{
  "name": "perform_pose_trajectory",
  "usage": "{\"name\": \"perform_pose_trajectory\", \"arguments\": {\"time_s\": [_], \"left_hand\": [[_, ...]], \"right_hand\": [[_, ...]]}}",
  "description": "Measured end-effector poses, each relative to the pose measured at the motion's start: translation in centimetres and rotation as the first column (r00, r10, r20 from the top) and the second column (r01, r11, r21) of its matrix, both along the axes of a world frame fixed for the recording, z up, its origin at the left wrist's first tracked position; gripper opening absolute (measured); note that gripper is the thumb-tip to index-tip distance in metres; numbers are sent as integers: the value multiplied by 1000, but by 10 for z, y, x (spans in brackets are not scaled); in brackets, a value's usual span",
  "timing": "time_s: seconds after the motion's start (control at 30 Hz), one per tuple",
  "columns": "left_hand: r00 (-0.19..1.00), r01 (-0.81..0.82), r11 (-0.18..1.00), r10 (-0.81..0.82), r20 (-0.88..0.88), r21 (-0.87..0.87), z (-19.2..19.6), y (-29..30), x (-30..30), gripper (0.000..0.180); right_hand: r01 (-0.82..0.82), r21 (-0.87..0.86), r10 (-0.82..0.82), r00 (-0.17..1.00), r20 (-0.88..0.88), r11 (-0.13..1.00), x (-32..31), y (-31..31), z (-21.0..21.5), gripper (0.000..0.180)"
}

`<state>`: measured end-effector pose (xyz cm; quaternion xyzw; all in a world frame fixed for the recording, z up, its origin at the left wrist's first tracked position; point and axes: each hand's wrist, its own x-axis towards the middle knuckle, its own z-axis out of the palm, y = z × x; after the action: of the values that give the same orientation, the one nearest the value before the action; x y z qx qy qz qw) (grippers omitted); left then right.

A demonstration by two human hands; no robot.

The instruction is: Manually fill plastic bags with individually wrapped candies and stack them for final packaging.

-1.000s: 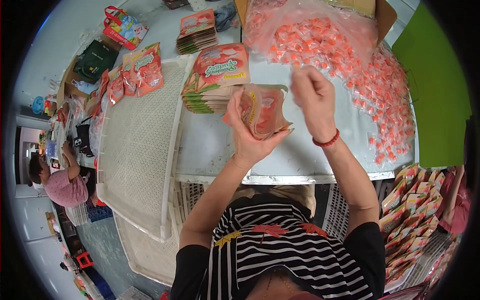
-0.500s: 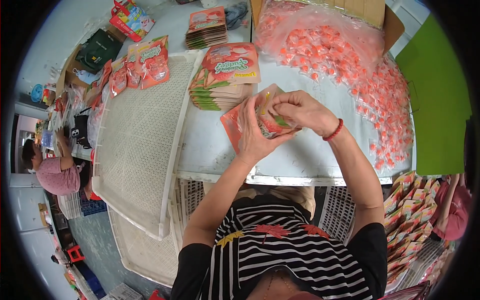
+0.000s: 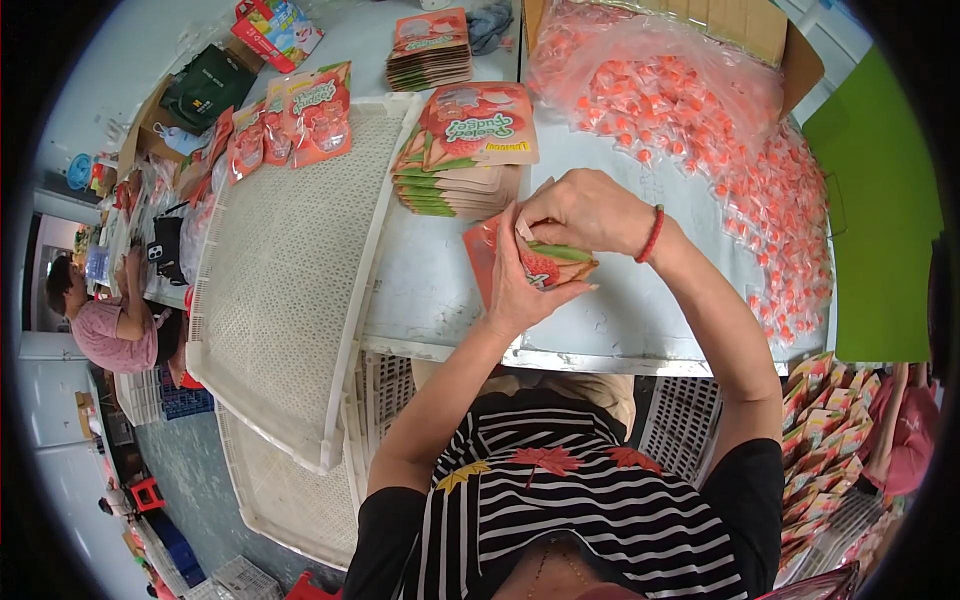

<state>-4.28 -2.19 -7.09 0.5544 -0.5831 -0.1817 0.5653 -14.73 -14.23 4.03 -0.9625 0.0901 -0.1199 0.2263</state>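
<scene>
Above the table's near edge, my left hand (image 3: 522, 290) is wrapped round a printed foil pouch (image 3: 540, 268) in red and green, thumb to one side. My right hand (image 3: 592, 212), with a red bracelet at its wrist, is closed at the pouch's upper edge, its fingertips bent down against it. Whether anything small is between those fingertips is hidden. Behind my left fingers shows a plain red panel (image 3: 481, 252); I cannot tell whether it is part of the same pouch. Just beyond my hands lies a fanned stack of matching pouches (image 3: 480, 125).
Small wrapped red candies (image 3: 690, 150) spread from a clear bag across the right side. Another pouch stack (image 3: 430, 40) stands farther back. A white mesh tray (image 3: 290, 260) overhangs the table at left, with several filled-looking pouches (image 3: 320, 115) at its far end. A green panel (image 3: 880, 220) borders the right.
My right hand has moved slightly left and lower over the pouch, its fingers now at the edge near my left fingers. The whole view has shifted a little.
</scene>
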Motion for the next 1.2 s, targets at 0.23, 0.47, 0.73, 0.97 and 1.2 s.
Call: {"name": "perform_pose_trajectory", "arguments": {"time_s": [0.23,0.47,0.73,0.97,1.2], "left_hand": [[918,147,988,-117,-378,51,5,4,-2,126],[988,57,992,-72,-135,-112,0,7,9,124],[995,63,989,-53,81,-130,-17,5,21,119],[966,12,991,-47,-252,-137,39,-10,46,59],[932,301,948,-270,-241,102,71,-23,55,20]], "right_hand": [[-52,-197,56,998,18,979,6,11,10,9],[-155,92,155,988,14,984,15,18,6,15],[-21,16,22,996,-84,1000,18,34,13,25],[-238,70,227,965,130,969,-13,12,41,22],[-230,70,219,966,136,971,-31,28,59,22]]}}
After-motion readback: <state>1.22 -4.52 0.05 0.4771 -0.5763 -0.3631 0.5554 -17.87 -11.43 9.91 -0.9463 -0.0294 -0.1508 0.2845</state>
